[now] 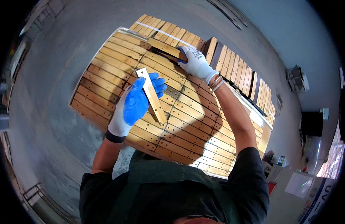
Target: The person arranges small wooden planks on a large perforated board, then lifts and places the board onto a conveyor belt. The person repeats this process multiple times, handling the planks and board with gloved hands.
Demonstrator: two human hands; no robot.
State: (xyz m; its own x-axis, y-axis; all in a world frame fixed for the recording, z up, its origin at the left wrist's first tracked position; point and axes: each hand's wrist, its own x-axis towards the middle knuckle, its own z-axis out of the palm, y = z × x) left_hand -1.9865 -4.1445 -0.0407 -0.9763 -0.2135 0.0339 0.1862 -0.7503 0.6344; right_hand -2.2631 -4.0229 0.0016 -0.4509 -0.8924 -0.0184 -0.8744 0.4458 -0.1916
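Note:
My left hand (133, 102), in a white glove with a blue-coated palm, holds a pale wooden slat (153, 98) between thumb and fingers. The slat is tilted above the layer of slats and has a small hole near its upper end. Farther off, my right hand (196, 63), gloved the same way, grips the right end of another wooden slat (165, 47) at the far edge of the layer. A dark gap shows beneath that slat. Below both hands lie rows of drilled wooden slats (183, 112), side by side, some darker than others.
Behind the layer stands a row of upright slats (232, 65), with a white strap (157, 30) across its left part. Grey floor (68, 74) surrounds the stack. At the right are a black box-like object (312, 124) and small boxes (279, 160).

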